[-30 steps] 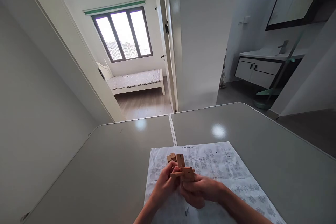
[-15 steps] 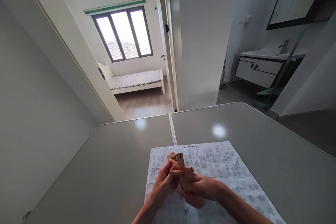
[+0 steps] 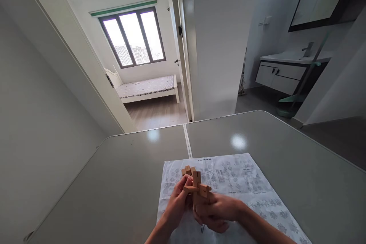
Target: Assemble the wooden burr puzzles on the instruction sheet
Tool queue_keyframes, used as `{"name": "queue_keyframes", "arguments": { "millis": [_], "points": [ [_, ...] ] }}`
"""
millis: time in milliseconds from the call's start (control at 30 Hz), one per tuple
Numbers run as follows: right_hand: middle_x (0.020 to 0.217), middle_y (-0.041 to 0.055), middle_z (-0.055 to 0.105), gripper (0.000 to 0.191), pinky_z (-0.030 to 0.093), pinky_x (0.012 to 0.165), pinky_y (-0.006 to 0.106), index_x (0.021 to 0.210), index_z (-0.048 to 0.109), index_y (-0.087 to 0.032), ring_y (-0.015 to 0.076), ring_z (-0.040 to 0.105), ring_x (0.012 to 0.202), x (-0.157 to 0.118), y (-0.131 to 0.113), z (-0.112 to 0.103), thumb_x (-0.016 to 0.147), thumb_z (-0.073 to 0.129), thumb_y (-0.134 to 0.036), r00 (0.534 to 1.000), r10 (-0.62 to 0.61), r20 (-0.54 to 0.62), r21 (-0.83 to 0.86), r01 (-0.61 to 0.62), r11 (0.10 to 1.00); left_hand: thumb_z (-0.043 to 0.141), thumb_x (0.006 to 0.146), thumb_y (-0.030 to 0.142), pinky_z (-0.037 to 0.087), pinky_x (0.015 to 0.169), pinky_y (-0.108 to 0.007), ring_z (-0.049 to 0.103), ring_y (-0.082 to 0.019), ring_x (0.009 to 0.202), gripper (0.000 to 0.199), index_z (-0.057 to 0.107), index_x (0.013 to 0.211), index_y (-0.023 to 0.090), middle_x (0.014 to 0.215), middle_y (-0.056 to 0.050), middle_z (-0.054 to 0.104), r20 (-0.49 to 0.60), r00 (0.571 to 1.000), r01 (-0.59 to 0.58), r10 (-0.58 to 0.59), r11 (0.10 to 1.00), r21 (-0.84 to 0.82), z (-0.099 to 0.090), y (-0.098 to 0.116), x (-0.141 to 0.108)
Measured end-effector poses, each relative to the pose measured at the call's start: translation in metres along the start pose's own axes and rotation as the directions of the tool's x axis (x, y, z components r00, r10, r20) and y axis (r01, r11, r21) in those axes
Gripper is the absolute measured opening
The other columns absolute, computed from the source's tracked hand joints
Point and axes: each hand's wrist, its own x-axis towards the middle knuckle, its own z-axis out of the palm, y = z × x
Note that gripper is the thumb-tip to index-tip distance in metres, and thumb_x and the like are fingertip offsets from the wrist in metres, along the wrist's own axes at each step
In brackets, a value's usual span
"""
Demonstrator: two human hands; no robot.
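Note:
Above the printed sheet I hold a partly joined wooden interlocking puzzle, its crossed pieces pointing up, left and right. My right hand is closed round its lower part. On the other side, my left hand has its thumb and fingers pinched at the piece that sticks out to the left; its fingertips are partly hidden. Just beyond the left fingers are several loose wooden blocks on the far part of the sheet.
The sheet carries small line drawings and lies on a grey table with a pale seam. Past the far table edge are a doorway with a bed and, at right, a washbasin cabinet.
The wooden puzzle has turned slightly and dropped a little in my hands, uncovering more of the blocks behind it. My right hand has shifted its fingers on the lower part.

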Motion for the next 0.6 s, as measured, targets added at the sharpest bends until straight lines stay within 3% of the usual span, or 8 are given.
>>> {"name": "queue_keyframes", "arguments": {
  "millis": [133, 367, 467, 600],
  "points": [
    [0.04, -0.0101, 0.046, 0.034, 0.031, 0.032, 0.018, 0.08, 0.065, -0.012, 0.0059, 0.037, 0.028, 0.004, -0.002, 0.005, 0.097, 0.065, -0.042, 0.997, -0.072, -0.003, 0.032, 0.072, 0.997, 0.07, 0.088, 0.062, 0.05, 0.068, -0.021, 0.062, -0.012, 0.072, 0.045, 0.062, 0.093, 0.019, 0.086, -0.003, 0.068, 0.016, 1.0, -0.006, 0.006, 1.0, 0.006, 0.0, 0.003, 0.002],
    [0.041, -0.0115, 0.041, 0.042, 0.029, 0.036, 0.019, 0.083, 0.064, -0.015, 0.0053, 0.03, 0.029, 0.006, -0.001, -0.001, 0.097, 0.064, -0.055, 0.957, -0.231, -0.176, 0.18, 0.262, 0.948, 0.056, 0.094, 0.067, 0.037, 0.042, -0.018, 0.041, -0.008, 0.044, 0.051, 0.059, 0.111, 0.019, 0.063, 0.007, 0.052, -0.017, 0.995, -0.09, 0.094, 0.983, 0.159, -0.005, 0.003, 0.009],
    [0.041, -0.0132, 0.036, 0.042, 0.022, 0.037, 0.019, 0.085, 0.062, -0.018, 0.0048, 0.024, 0.031, 0.006, -0.008, -0.007, 0.095, 0.065, -0.059, 0.891, -0.284, -0.354, 0.219, 0.374, 0.901, 0.059, 0.093, 0.066, 0.04, 0.042, -0.019, 0.039, -0.006, 0.043, 0.051, 0.056, 0.114, 0.02, 0.066, 0.007, 0.052, -0.056, 0.988, -0.128, 0.142, 0.969, 0.21, -0.004, 0.003, 0.009],
    [0.044, -0.0132, 0.034, 0.037, 0.019, 0.039, 0.019, 0.085, 0.061, -0.019, 0.0039, 0.022, 0.035, 0.005, -0.021, -0.016, 0.094, 0.071, -0.053, 0.72, -0.353, -0.598, 0.213, 0.567, 0.796, 0.059, 0.093, 0.066, 0.033, 0.039, -0.017, 0.035, -0.005, 0.04, 0.048, 0.057, 0.107, 0.02, 0.064, 0.009, 0.049, -0.061, 0.98, -0.159, 0.189, 0.931, 0.328, -0.002, 0.004, 0.008]
  ]
}}
